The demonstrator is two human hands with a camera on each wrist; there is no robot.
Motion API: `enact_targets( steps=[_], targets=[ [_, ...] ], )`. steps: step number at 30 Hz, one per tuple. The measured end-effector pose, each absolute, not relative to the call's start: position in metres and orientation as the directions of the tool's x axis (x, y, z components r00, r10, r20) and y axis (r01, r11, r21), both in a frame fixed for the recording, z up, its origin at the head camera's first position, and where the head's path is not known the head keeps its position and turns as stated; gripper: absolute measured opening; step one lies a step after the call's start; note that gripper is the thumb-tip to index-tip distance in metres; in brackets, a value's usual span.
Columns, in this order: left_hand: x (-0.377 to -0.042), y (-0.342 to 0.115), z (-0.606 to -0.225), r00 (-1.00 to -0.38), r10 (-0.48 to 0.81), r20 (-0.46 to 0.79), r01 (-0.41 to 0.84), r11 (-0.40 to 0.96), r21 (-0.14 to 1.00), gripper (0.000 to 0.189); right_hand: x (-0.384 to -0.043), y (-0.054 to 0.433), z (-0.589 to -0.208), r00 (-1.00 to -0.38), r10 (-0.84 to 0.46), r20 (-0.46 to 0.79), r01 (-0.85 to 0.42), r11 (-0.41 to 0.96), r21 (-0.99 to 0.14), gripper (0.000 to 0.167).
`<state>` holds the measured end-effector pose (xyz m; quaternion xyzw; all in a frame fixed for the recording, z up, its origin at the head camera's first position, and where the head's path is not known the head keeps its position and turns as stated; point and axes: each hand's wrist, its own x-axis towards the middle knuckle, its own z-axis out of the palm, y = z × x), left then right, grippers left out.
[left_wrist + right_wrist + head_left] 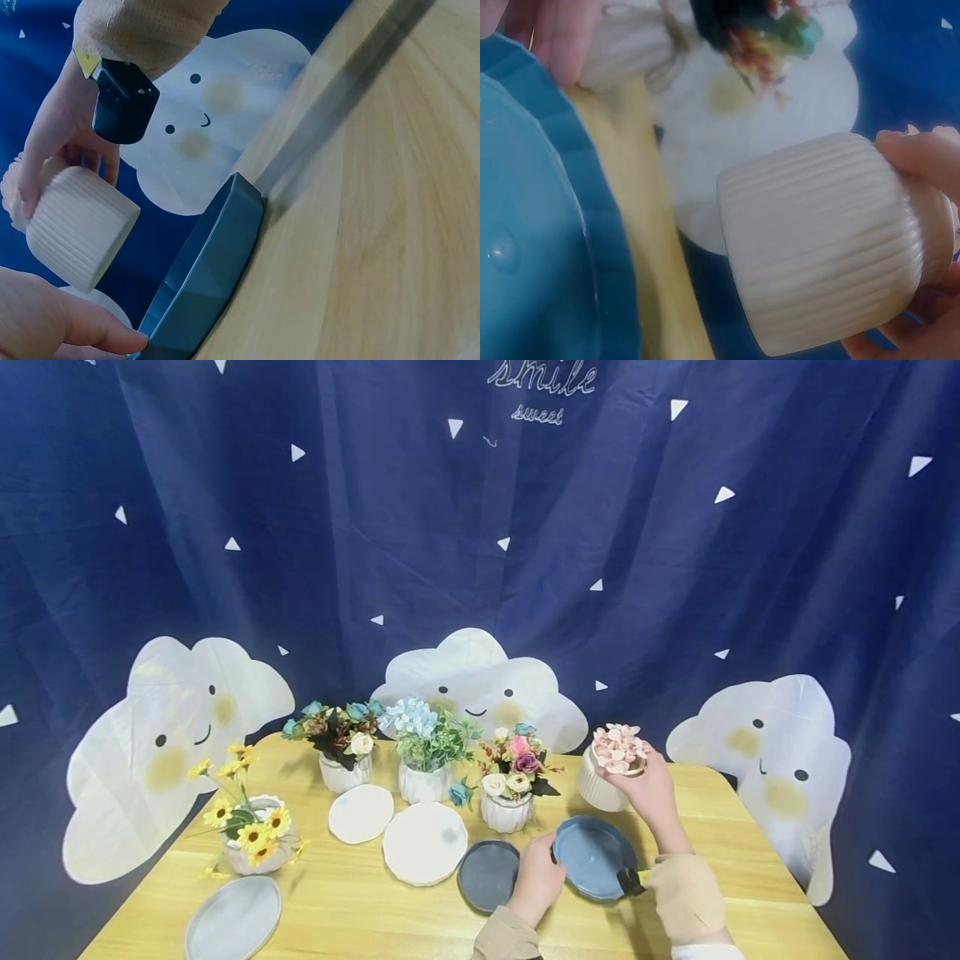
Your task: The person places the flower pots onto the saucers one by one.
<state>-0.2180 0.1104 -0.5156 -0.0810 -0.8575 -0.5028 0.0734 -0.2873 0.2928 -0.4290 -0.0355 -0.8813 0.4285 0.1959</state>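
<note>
My right hand (647, 783) grips a cream ribbed flowerpot (825, 240) by its narrower neck, just under a cluster of pink flowers (620, 747). The pot is held up off the table, behind a blue dish (596, 852) with a scalloped raised rim. At that dish's left edge, my left hand (538, 877) pinches the rim, its thumb (112, 330) on the edge. The dish (206, 277) stands on the wooden table. Left of my left hand lies a small dark grey plate (480, 877), partly overlapped by the hand in the head view.
A white pot with mixed roses (506, 814), a pot with blue flowers (424, 781) and a dark-leaved arrangement (345, 768) line the back. Two white plates (425, 843) lie before them. At left are yellow daisies in a pot (258, 852) and a grey oval plate (234, 918).
</note>
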Motion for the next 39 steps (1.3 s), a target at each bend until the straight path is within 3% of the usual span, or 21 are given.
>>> enact_targets(
  steps=[11,24,39],
  targets=[
    [-0.216,0.110,-0.512,-0.977,0.066,0.203,0.210,0.469,0.858,0.047,-0.271,0.289,-0.421,-0.893,0.252,0.374,-0.140,0.633,-0.761,0.074],
    [-0.216,0.108,-0.511,-0.975,0.082,0.206,0.220,0.462,0.859,0.048,-0.244,0.291,-0.410,-0.886,0.302,0.352,-0.110,0.601,-0.792,0.077],
    [-0.217,0.109,-0.515,-0.974,0.076,0.212,0.223,0.469,0.855,0.048,-0.221,0.288,-0.407,-0.861,0.290,0.419,-0.137,0.661,-0.738,0.075]
  ],
)
